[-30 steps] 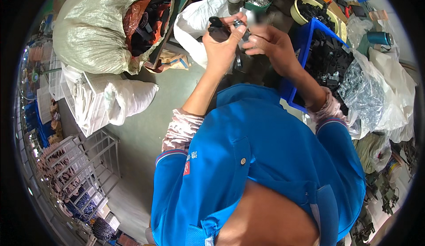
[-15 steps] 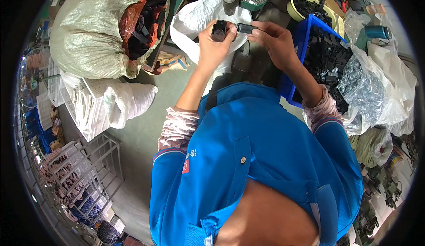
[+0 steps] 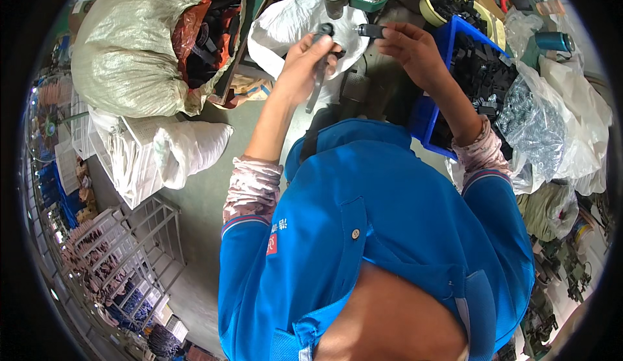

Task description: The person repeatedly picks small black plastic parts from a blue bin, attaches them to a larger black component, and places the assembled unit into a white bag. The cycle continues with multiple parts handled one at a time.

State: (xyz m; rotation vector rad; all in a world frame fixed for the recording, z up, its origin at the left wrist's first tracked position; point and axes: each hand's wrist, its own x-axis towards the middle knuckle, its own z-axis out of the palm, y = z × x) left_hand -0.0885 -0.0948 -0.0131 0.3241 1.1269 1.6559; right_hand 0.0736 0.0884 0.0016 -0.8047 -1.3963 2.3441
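My left hand (image 3: 307,63) is closed around a long dark part (image 3: 317,78) with a rounded, ring-like top end; its narrow lower end hangs below my fingers. Between the fingertips of my right hand (image 3: 409,46) is a short black plastic piece (image 3: 371,31), with a small shiny tip pointing left. The two pieces are apart, above an open white sack (image 3: 276,31). Just beyond my hands stands a grey metal machine head (image 3: 334,0). My fingers cover part of both pieces.
A blue crate (image 3: 425,124) of black parts stands at right, beside clear plastic bags (image 3: 542,134). Behind it is a yellow tub (image 3: 429,12). A green tray (image 3: 371,4) holds small metal bits. At left are a large woven sack (image 3: 123,49) and a white crate (image 3: 139,160).
My hands have drawn apart. The left has turned, so its long part now hangs downward; the right has shifted slightly right and up with the short piece.
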